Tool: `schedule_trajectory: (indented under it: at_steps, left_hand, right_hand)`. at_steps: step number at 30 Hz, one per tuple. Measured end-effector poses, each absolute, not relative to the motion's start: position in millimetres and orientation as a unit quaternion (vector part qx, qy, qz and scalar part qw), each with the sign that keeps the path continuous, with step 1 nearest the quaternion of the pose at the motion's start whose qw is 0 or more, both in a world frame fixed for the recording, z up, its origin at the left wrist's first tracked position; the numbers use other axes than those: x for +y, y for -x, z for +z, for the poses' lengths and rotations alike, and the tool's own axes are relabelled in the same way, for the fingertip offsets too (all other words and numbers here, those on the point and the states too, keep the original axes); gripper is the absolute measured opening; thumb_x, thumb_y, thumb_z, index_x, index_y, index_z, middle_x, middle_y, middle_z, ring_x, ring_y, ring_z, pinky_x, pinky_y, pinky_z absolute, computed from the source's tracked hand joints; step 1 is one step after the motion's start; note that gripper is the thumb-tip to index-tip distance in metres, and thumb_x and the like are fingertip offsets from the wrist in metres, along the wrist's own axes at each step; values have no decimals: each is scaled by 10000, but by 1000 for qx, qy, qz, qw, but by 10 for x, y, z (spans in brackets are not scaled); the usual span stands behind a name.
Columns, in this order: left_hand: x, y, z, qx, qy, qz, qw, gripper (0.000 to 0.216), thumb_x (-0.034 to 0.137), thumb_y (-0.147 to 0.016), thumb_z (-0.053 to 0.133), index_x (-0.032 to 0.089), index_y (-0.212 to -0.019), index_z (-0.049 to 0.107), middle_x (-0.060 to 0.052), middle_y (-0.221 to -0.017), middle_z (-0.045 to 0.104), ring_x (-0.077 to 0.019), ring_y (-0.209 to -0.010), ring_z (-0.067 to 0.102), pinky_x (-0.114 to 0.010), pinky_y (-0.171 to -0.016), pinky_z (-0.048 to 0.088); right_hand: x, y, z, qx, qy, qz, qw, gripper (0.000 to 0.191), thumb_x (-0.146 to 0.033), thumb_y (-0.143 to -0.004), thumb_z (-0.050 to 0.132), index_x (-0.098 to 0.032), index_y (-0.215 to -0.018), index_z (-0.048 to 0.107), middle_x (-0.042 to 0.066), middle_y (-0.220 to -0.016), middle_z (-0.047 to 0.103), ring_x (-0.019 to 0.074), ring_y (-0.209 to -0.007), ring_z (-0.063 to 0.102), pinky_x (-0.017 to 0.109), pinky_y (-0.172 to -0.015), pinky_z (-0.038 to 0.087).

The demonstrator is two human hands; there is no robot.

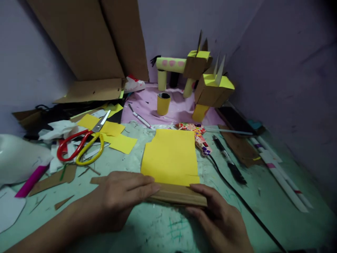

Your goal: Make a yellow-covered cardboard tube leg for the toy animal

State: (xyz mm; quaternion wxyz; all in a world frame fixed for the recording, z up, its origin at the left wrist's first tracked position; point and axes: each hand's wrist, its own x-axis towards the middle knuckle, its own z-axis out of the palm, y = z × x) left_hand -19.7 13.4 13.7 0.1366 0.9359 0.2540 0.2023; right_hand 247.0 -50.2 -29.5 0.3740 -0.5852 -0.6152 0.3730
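Note:
A folded strip of brown cardboard [176, 194] lies across the near edge of a yellow paper sheet [171, 154] on the green table. My left hand [123, 196] presses on the strip's left part, fingers together and stretched along it. At the right end, my right hand [218, 214] grips the cardboard between thumb and fingers. The sheet lies flat, with a notch at its upper left and a small tear near its lower right. Another thin cardboard piece [97, 180] sticks out behind my left hand.
Scissors [92, 140] with red and yellow handles lie on paper scraps at left. A flower-patterned glue gun [200, 138] with a black cord sits beyond the sheet, beside a black cutter or brush-like tool [229, 161]. Yellow-and-cardboard animal models [214, 93] stand at the back.

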Motion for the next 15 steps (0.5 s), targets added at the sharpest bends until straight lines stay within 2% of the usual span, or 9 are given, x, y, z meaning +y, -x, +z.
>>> schedule_trajectory:
  at_steps: [3,5,9,11,13,15]
  left_hand:
    - [152,189,97,259,-908,258,206,501,70,-821,487,230,-1294,452,-88,-1108,679,-199,-999,637,-300,-803,533]
    - [155,227,87,281,-892,259,243,475,112,-829,512,237,-1284,459,-88,-1157,652,-216,-1078,597,-336,-879,511]
    - [99,351,148,382,-855,223,271,600,206,-792,598,249,-1341,360,-111,-1389,443,-283,-1272,404,-460,-1019,390]
    - [53,391,200,449,-814,224,294,515,204,-752,618,233,-1232,434,-104,-1308,472,-262,-1142,490,-424,-922,455]
    - [13,396,237,519,-757,212,335,300,181,-714,609,210,-1000,522,-46,-1014,573,-181,-825,556,-322,-706,491]
    - [-11,364,248,568,-695,180,403,164,194,-702,596,196,-857,543,28,-726,532,-122,-596,472,-256,-544,414]
  right_hand:
    - [-459,-2406,-260,-560,606,419,378,299,-244,-749,646,-231,-1042,588,9,-794,731,170,-666,686,219,-547,549]
    - [-442,-2369,-249,-517,616,446,392,341,-262,-719,667,-217,-1043,568,-4,-704,708,161,-596,650,218,-493,510]
    - [-433,-2358,-272,-460,609,494,417,428,-285,-703,683,-216,-1090,513,-9,-673,693,160,-580,621,229,-497,484]
    - [-433,-2378,-299,-459,603,504,414,446,-285,-705,689,-217,-1102,498,4,-701,702,167,-598,627,238,-511,491]
    - [-436,-2397,-329,-469,596,506,411,447,-284,-708,694,-217,-1100,491,10,-707,704,171,-609,632,243,-520,499]
    - [-440,-2408,-357,-473,595,497,419,438,-289,-718,688,-221,-1101,487,6,-701,701,167,-610,633,241,-526,506]
